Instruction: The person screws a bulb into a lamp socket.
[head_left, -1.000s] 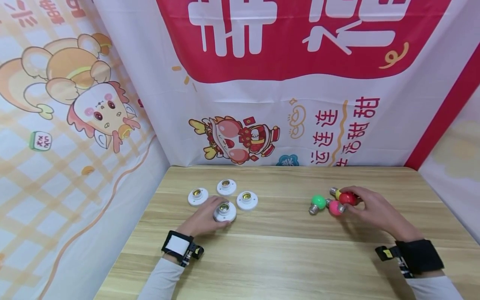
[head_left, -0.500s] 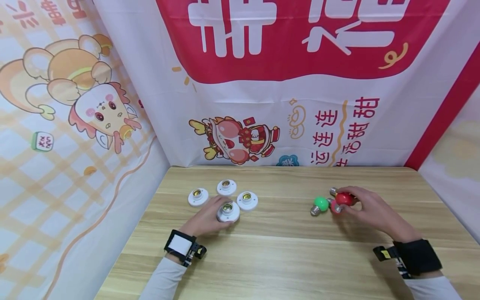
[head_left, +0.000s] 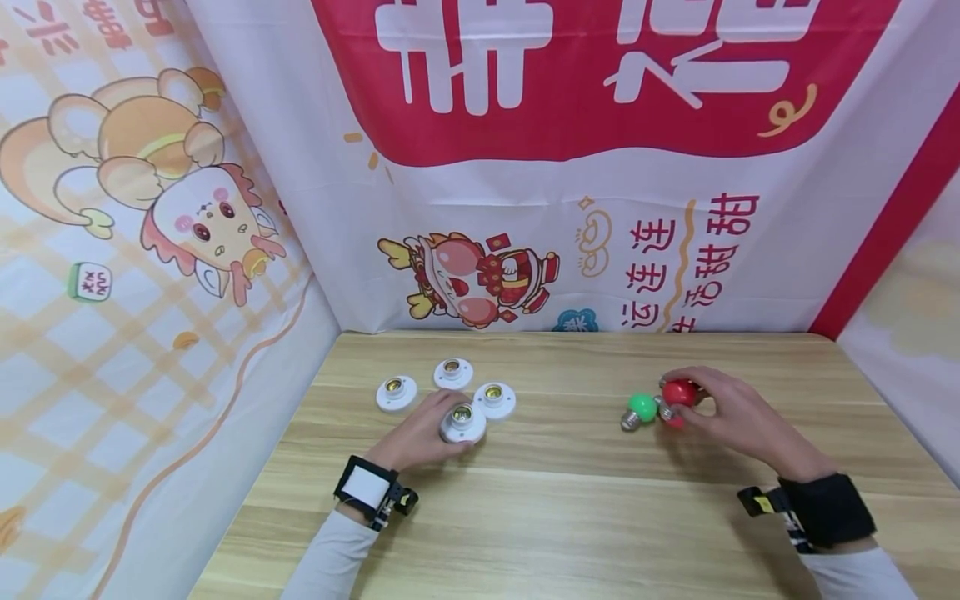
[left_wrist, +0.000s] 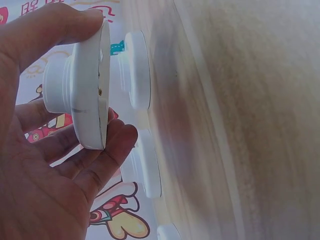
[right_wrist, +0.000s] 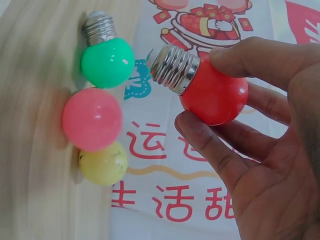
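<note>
My left hand (head_left: 423,429) grips a round white lamp socket (left_wrist: 87,95) by its rim, thumb on one side and fingers on the other. In the left wrist view the socket is raised off the table, its hollow underside facing the wood. Over at the right, my right hand (head_left: 731,412) pinches a red light bulb (right_wrist: 212,92) by its globe, with the silver screw base sticking out free. Below it in the head view lie a green bulb (right_wrist: 107,62), a pink bulb (right_wrist: 92,120) and a yellow bulb (right_wrist: 104,164), the last hidden in the head view.
Three more white sockets stand on the wooden table (head_left: 570,517) around the left hand: a left socket (head_left: 396,393), a back socket (head_left: 453,374) and a right socket (head_left: 494,401). A printed cloth (head_left: 487,192) hangs behind the table's far edge.
The left hand has shifted slightly right with its socket. The right hand has brought the red bulb a little left, and the yellow bulb has gone out of sight in the head view.
</note>
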